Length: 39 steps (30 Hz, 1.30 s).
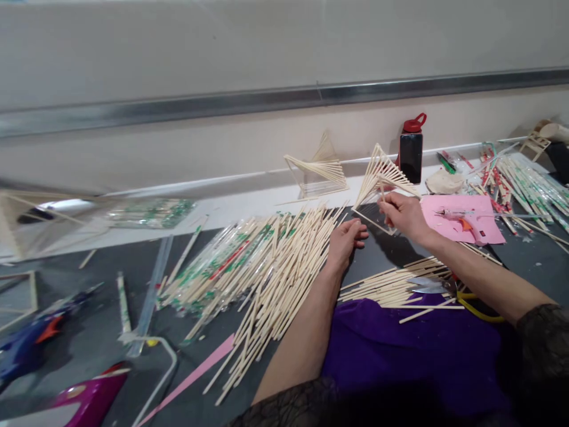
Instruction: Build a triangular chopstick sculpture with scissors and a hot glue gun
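A twisted frame of pale wooden chopsticks [387, 167] stands on the table ahead of me. My right hand [403, 217] is at its near right side, thumb and fingers pinched on a chopstick; whether that stick is joined to the frame I cannot tell. To the frame's lower left is my left hand [345, 242], its fingers loosely bent and a little apart, with nothing seen in them. A large heap of loose chopsticks [284, 279] lies just left of that hand. Under my right forearm is a smaller pile [395, 281], with scissors [480, 305] partly on it.
A second stick frame [317, 169] stands by the wall. Right of my hands, a glue gun [464, 220] lies on pink paper [491, 234], behind it a phone [411, 157] against a red-capped bottle [414, 124]. At left are a blue glue gun [26, 347] and wrapped chopsticks [149, 213].
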Each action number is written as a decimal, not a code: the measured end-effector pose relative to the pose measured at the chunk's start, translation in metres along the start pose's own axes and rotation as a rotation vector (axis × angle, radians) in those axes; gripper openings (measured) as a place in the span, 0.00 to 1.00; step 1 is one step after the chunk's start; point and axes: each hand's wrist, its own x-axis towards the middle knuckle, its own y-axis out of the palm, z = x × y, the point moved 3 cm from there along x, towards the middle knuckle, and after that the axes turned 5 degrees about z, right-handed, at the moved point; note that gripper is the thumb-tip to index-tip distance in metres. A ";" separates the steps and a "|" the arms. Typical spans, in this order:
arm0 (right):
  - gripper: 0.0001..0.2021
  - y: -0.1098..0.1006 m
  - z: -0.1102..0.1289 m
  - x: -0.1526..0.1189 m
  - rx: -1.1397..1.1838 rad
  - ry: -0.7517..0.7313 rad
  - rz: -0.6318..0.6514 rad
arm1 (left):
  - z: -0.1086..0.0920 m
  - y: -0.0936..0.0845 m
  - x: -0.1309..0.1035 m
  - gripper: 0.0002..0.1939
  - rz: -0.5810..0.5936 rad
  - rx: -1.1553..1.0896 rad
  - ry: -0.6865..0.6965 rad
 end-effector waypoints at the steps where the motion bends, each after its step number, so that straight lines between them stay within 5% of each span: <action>1: 0.09 0.006 0.001 0.000 -0.017 -0.015 0.013 | 0.000 0.000 -0.001 0.21 0.013 -0.003 -0.008; 15: 0.09 0.049 0.007 0.011 -0.122 0.011 0.093 | -0.015 -0.005 -0.009 0.31 0.174 0.035 0.018; 18: 0.08 0.056 0.004 0.011 -0.131 0.024 0.131 | -0.015 -0.006 -0.009 0.26 0.223 0.145 0.064; 23: 0.07 0.067 0.003 0.014 -0.193 0.041 0.190 | -0.009 -0.006 -0.006 0.07 0.124 0.278 0.119; 27: 0.10 0.069 0.005 0.003 -0.249 0.061 0.203 | -0.010 -0.006 -0.006 0.07 0.064 0.348 0.156; 33: 0.10 0.033 -0.004 -0.048 -0.521 -0.117 0.454 | -0.003 -0.010 -0.003 0.13 0.030 0.352 0.146; 39: 0.13 -0.045 -0.052 -0.050 -0.871 0.145 0.280 | 0.002 -0.011 0.001 0.16 0.010 0.340 0.113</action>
